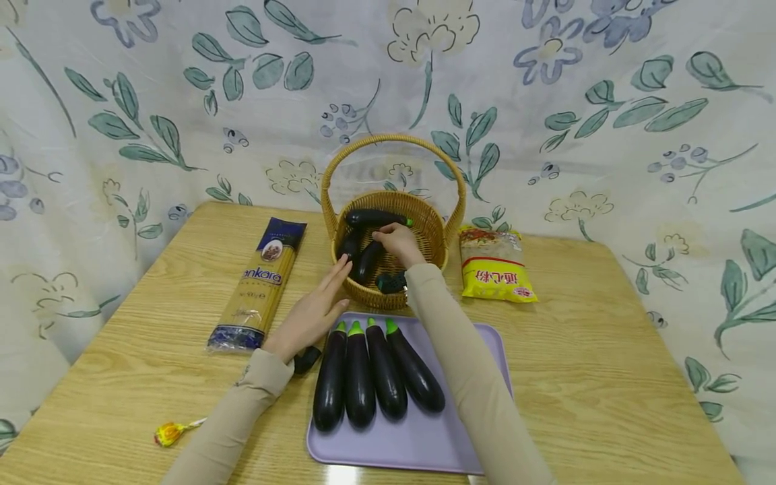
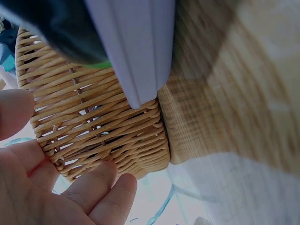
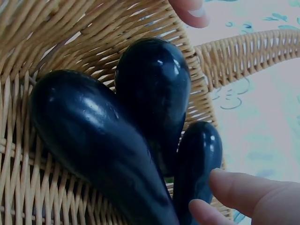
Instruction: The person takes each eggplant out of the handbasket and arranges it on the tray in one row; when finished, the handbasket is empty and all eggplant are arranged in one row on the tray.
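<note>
My right hand (image 1: 401,244) reaches into the wicker basket (image 1: 433,266). Its fingertips pinch the upper end of an eggplant (image 1: 367,261) lying along the basket's near left side; the stem end is hidden by the hand. Two more dark eggplants lie in there, one across the back (image 1: 372,217) and one at the left wall (image 3: 154,79). My left hand (image 1: 309,320) rests its nearly straight fingers on the basket's left front rim, thumb spread apart. Several eggplants (image 1: 360,377) with green stem ends lie side by side on the lilac tray (image 1: 448,444) in front.
A pack of spaghetti (image 1: 257,286) lies left of the basket, and a yellow noodle bag (image 1: 496,264) lies to its right. A wrapped lollipop (image 1: 170,433) is at the front left. The basket's tall handle (image 1: 394,139) arches overhead. A floral curtain (image 1: 364,67) hangs behind the table.
</note>
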A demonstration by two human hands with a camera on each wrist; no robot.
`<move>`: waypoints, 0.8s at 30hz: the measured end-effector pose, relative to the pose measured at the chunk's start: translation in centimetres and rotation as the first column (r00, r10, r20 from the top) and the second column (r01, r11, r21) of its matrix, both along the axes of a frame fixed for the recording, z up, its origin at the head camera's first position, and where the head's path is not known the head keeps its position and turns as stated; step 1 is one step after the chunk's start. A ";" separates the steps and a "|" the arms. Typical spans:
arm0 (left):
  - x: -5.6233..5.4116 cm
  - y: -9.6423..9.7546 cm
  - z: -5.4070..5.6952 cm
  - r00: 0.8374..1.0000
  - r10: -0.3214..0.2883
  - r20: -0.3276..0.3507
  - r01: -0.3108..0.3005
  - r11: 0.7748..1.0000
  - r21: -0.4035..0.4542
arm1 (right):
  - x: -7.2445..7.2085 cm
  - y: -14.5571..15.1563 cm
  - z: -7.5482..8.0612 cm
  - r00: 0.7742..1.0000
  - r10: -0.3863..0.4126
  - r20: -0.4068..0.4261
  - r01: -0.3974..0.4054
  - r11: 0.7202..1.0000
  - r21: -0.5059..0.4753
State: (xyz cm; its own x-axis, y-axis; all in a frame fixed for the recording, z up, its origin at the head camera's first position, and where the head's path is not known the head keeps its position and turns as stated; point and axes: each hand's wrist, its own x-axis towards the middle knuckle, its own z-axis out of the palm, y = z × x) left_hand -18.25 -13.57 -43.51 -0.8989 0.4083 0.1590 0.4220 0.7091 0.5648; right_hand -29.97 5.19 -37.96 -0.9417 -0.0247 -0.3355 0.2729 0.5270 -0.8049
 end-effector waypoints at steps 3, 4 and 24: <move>0.0 0.1 0.0 1.000 0.001 -0.002 -0.001 1.000 0.001 | -0.1 -0.1 -0.1 1.000 0.006 -0.028 -0.005 0.999 0.046; 0.0 0.1 0.0 1.000 0.003 -0.002 -0.003 1.000 -0.001 | -0.1 -0.2 -0.1 0.999 0.011 -0.043 -0.008 0.998 0.065; 0.1 0.0 0.1 1.000 0.015 -0.011 -0.015 1.000 -0.010 | -1.0 -1.7 -1.0 0.988 0.087 -0.126 -0.038 0.936 0.349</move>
